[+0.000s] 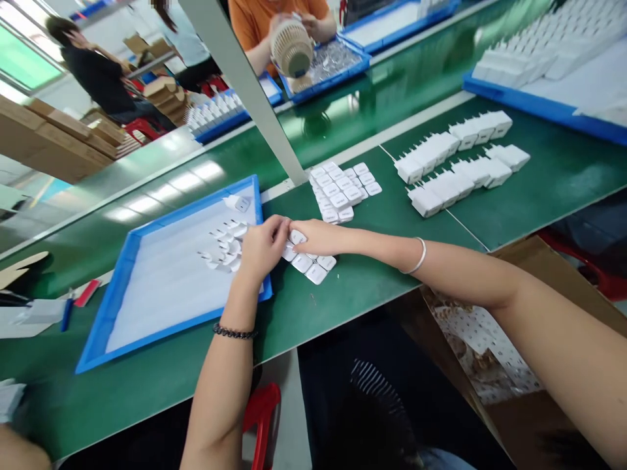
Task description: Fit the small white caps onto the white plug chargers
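My left hand [264,249] is at the right edge of a blue-rimmed tray [186,320], its fingers curled together. My right hand [318,237] meets it, fingertips bent inward against the left fingers. What either hand pinches is hidden between them. Just under the right hand lies a group of small white rounded squares [313,269] with dark lettering. White plug adapters with two pins [228,251] stand in the tray beside my left hand, and a single white adapter [238,203] sits near its far corner.
Stacked groups of white squares [337,189] lie beyond my right hand. Two rows of white adapters [450,186] stand farther right, before another blue tray [529,104]. A metal post [255,91] rises behind. A person in orange [255,26] works opposite, near a beige fan [292,49].
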A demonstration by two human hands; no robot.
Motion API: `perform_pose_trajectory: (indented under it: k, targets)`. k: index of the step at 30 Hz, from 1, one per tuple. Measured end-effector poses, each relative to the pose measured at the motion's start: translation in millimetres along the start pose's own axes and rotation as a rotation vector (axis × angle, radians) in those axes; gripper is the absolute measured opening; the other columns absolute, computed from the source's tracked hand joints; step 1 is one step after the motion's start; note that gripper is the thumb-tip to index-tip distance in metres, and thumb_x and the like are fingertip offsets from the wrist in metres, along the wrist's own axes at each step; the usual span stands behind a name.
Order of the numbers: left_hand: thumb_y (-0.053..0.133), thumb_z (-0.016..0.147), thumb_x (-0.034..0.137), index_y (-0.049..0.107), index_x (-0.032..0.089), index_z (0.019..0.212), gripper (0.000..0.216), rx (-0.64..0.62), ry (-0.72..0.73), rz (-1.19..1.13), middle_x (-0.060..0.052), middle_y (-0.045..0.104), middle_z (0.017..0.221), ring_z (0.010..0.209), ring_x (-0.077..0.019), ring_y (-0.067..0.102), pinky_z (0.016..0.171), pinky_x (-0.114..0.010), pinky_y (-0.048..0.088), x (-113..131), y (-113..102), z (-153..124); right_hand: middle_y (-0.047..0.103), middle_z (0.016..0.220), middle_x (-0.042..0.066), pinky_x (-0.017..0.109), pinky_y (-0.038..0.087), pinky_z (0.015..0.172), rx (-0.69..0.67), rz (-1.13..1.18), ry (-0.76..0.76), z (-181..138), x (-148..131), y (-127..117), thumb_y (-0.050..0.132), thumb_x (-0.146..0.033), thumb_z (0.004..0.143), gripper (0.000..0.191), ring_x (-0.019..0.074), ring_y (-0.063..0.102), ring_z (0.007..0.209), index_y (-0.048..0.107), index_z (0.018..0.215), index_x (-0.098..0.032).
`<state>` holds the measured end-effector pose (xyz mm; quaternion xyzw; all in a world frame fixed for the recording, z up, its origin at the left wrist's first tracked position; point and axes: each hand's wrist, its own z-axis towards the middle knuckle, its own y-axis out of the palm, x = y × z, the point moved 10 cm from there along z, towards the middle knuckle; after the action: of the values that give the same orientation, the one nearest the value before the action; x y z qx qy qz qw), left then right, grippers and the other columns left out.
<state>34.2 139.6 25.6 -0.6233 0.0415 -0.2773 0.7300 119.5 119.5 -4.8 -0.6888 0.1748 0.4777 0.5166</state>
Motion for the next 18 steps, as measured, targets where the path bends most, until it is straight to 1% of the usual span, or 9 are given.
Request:
perform_pose_trajectory:
  k: [3,5,8,10,12,14,15,18]
  targets:
    - [0.041,0.096,0.036,0.063,0.020,0.084,0.030,-0.050,0.007,-0.031,-0.003,0.062,0.066,0.060,-0.0168,0.055,0.060,-0.028,0.034,-1.1,4.6,-3.4,0.072,0.103,0.012,0.033,0.047,0.072,0.000,-0.008,0.002,-3.5,-4.4,2.6,0.064,-0.015,0.081,0.017,0.0279,0.067,0.093,0.058,0.096,-0.020]
    - [0.042,0.096,0.034,0.064,0.019,0.087,0.028,-0.066,0.002,-0.118,-0.005,0.065,0.070,0.063,-0.0184,0.058,0.062,-0.029,0.034,-2.1,6.4,-6.5,0.072,0.097,0.010,0.032,0.046,0.070,-0.001,-0.005,0.001,-5.4,-4.6,6.8,0.063,-0.017,0.083,0.016,0.0267,0.067,0.088,0.059,0.098,-0.019]
    - [0.044,0.097,0.035,0.064,0.021,0.085,0.027,-0.027,-0.010,-0.173,-0.003,0.067,0.072,0.065,-0.0174,0.060,0.062,-0.027,0.036,-4.0,2.8,-10.6,0.069,0.094,0.006,0.032,0.044,0.070,0.002,0.029,-0.029,-5.4,-2.3,12.6,0.060,-0.020,0.086,0.018,0.0230,0.064,0.084,0.059,0.104,-0.019]
    - [0.043,0.097,0.034,0.064,0.021,0.086,0.027,0.021,-0.034,-0.222,-0.002,0.070,0.076,0.068,-0.0166,0.062,0.064,-0.026,0.038,-6.7,-1.8,-12.9,0.066,0.092,0.004,0.032,0.044,0.070,0.015,0.065,-0.052,-3.8,-0.2,13.0,0.057,-0.026,0.088,0.014,0.0213,0.061,0.082,0.058,0.100,-0.019]
    - [0.040,0.099,0.035,0.064,0.021,0.090,0.029,0.081,-0.062,-0.278,-0.002,0.071,0.083,0.074,-0.0157,0.064,0.067,-0.025,0.041,-9.8,-7.2,-15.4,0.063,0.091,0.003,0.032,0.044,0.070,0.031,0.107,-0.081,-2.6,-0.5,11.3,0.053,-0.031,0.090,0.014,0.0200,0.059,0.082,0.056,0.096,-0.019]
    - [0.037,0.101,0.037,0.061,0.020,0.087,0.033,0.137,-0.087,-0.320,-0.002,0.068,0.079,0.072,-0.0145,0.062,0.066,-0.024,0.041,-11.9,-11.4,-17.9,0.059,0.086,0.002,0.031,0.045,0.070,0.030,0.211,-0.098,-3.2,-1.9,10.8,0.052,-0.035,0.091,0.015,0.0181,0.057,0.080,0.054,0.093,-0.019]
    - [0.036,0.101,0.038,0.059,0.020,0.083,0.035,0.157,-0.097,-0.338,-0.001,0.065,0.073,0.068,-0.0136,0.059,0.064,-0.024,0.040,-12.3,-12.4,-19.0,0.057,0.083,0.000,0.030,0.045,0.068,0.018,0.328,-0.086,-4.2,-1.4,11.8,0.055,-0.036,0.090,0.017,0.0170,0.056,0.077,0.054,0.093,-0.019]
    - [0.039,0.100,0.043,0.050,0.019,0.070,0.040,0.201,-0.121,-0.491,0.003,0.050,0.061,0.058,-0.0108,0.047,0.057,-0.024,0.034,-13.4,-13.6,-21.5,0.057,0.077,-0.002,0.028,0.043,0.063,-0.021,0.606,-0.024,-9.3,0.2,18.5,0.066,-0.041,0.086,0.026,0.0139,0.054,0.069,0.056,0.097,-0.019]
